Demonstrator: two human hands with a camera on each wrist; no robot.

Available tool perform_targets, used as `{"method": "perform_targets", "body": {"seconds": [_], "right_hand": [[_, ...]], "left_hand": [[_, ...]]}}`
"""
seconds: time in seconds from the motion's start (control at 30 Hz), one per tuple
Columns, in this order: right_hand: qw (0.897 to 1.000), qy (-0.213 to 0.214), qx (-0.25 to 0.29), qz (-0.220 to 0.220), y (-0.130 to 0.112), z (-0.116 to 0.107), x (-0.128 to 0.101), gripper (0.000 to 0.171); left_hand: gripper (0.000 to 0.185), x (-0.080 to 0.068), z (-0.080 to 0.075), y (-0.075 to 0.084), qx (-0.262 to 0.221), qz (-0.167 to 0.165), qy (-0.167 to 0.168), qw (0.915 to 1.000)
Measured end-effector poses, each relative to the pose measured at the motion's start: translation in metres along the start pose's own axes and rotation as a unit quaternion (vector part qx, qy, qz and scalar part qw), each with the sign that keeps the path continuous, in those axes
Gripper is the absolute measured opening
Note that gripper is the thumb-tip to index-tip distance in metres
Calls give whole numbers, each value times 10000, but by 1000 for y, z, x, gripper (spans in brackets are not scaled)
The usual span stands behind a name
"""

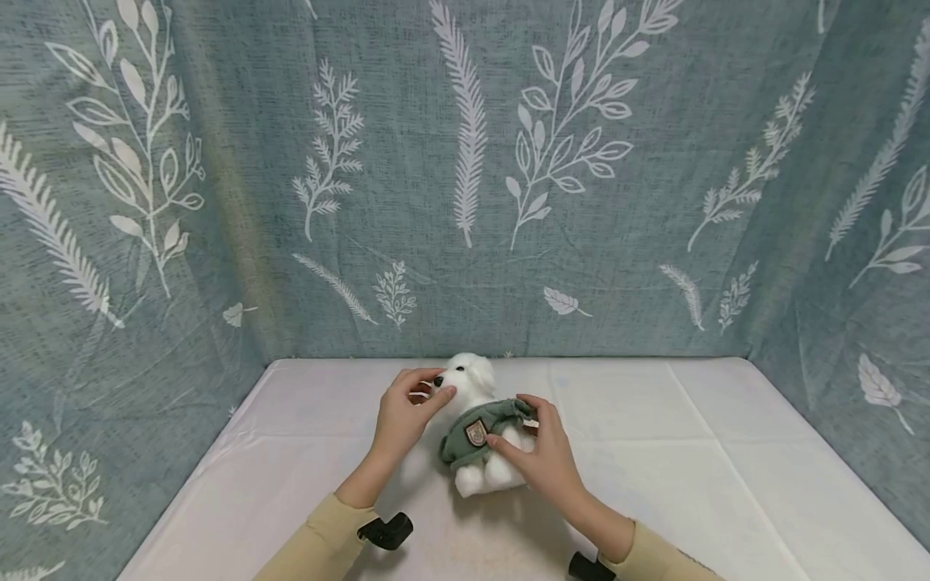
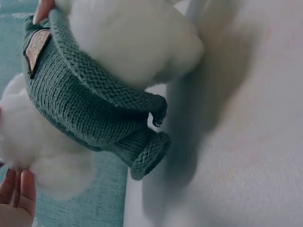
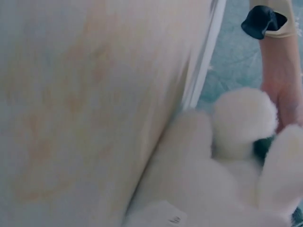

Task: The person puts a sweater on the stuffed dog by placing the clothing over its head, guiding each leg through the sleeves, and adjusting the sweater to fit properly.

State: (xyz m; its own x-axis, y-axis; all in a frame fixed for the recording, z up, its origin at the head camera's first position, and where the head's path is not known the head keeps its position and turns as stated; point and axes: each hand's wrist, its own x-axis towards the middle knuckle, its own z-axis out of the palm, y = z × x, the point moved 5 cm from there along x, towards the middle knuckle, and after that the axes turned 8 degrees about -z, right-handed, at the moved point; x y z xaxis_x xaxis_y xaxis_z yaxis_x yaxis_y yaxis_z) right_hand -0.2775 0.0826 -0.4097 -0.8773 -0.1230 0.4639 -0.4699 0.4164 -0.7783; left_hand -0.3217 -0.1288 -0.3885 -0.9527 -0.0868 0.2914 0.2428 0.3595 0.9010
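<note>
A white plush dog (image 1: 479, 379) sits on the table, wearing a green knitted sweater (image 1: 458, 444) with a shield-shaped patch (image 1: 476, 432). My left hand (image 1: 402, 410) holds the dog's head by the muzzle, thumb on the near side and fingers beyond. My right hand (image 1: 546, 456) grips the sweater and body on the right, its thumb close to the patch. In the left wrist view the sweater's ribbed edge (image 2: 151, 156) hangs loose under the body. The right wrist view shows the dog's white fur (image 3: 189, 175), a white label (image 3: 163, 215) and the left forearm (image 3: 279, 66).
A white cloth (image 1: 654, 452) covers the table. Green-blue curtains (image 1: 407, 161) with white leaf prints stand behind it and on both sides. Black wrist mounts (image 1: 387, 531) sit at the sleeve cuffs.
</note>
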Motion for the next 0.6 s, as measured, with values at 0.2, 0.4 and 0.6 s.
{"method": "perform_targets", "body": {"seconds": [0.2, 0.4, 0.6], "right_hand": [[9975, -1, 116, 692, 6, 0, -1, 74], [9945, -47, 83, 1045, 11, -2, -1, 65], [9929, -342, -145, 1128, 18, -5, -3, 58]], "left_hand": [[38, 7, 3, -12, -30, -497, -91, 9987], [40, 16, 11, -23, -110, -985, -292, 9946], [42, 17, 22, -34, -96, -1411, -630, 9879]]}}
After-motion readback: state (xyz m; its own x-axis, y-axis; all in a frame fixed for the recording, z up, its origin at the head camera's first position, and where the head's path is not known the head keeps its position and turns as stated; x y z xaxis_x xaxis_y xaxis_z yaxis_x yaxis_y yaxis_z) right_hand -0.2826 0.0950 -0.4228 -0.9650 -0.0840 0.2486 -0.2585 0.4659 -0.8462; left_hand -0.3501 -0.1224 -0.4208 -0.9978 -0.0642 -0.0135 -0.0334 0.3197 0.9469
